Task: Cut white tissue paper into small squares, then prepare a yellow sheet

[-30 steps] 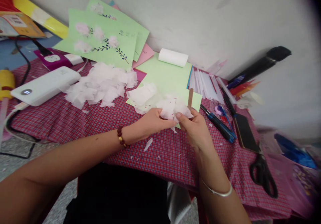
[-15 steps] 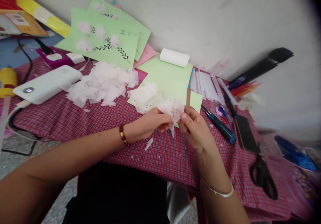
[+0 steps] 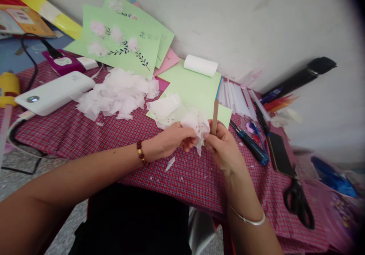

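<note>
My left hand [image 3: 173, 137] pinches one side of a thin white tissue paper piece [image 3: 196, 122] with small reddish dots. Across from it, the fingers of my right hand [image 3: 225, 144] close on the tissue's other edge and also hold an upright flat brown wooden stick [image 3: 215, 115]. A corner of the tissue hangs down between the hands. Just behind lies more crumpled white tissue [image 3: 165, 108], partly dotted, on a light green sheet [image 3: 199, 93]. To the left a loose heap of torn tissue pieces [image 3: 122, 91] covers part of the checked cloth.
Green cards with tissue flowers [image 3: 125, 38] lean on the wall. A white power bank [image 3: 55, 93] and yellow glue gun [image 3: 8, 89] lie left. A paper roll [image 3: 200, 65], a blue-black cutter [image 3: 251, 144], a phone [image 3: 281, 154] and black scissors [image 3: 299, 203] lie behind and right.
The tissue has shifted slightly between my fingers, and the stick leans a little differently. The whole view has moved slightly; both hands keep their hold.
</note>
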Tool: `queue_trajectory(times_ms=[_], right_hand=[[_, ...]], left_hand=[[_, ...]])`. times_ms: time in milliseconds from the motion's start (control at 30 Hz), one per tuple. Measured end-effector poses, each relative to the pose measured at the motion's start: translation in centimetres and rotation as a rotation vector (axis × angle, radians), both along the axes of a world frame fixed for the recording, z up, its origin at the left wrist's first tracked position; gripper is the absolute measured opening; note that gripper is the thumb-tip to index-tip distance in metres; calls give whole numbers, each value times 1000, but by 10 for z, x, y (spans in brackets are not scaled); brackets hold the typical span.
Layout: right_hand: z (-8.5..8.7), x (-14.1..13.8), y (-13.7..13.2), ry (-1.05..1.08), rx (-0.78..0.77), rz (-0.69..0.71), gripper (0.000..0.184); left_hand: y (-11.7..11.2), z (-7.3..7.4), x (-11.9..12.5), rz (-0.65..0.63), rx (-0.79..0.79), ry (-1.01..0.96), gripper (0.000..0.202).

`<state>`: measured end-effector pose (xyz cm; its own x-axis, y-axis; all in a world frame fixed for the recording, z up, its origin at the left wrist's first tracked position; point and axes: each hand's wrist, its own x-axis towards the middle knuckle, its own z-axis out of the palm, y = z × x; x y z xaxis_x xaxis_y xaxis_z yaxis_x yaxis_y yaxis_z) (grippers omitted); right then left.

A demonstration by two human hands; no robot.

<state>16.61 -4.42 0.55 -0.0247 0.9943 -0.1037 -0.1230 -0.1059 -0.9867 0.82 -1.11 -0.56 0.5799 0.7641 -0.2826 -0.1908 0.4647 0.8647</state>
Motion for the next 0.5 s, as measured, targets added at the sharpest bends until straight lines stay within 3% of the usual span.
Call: queue_trajectory(times_ms=[233,500], right_hand=[[-1,-2,0,-16,21,53,21],[-1,7,3,83,-31,40,22]], left_hand=[[-2,-2,3,5,78,101,23],[0,-4,0,18,-17,1,18]])
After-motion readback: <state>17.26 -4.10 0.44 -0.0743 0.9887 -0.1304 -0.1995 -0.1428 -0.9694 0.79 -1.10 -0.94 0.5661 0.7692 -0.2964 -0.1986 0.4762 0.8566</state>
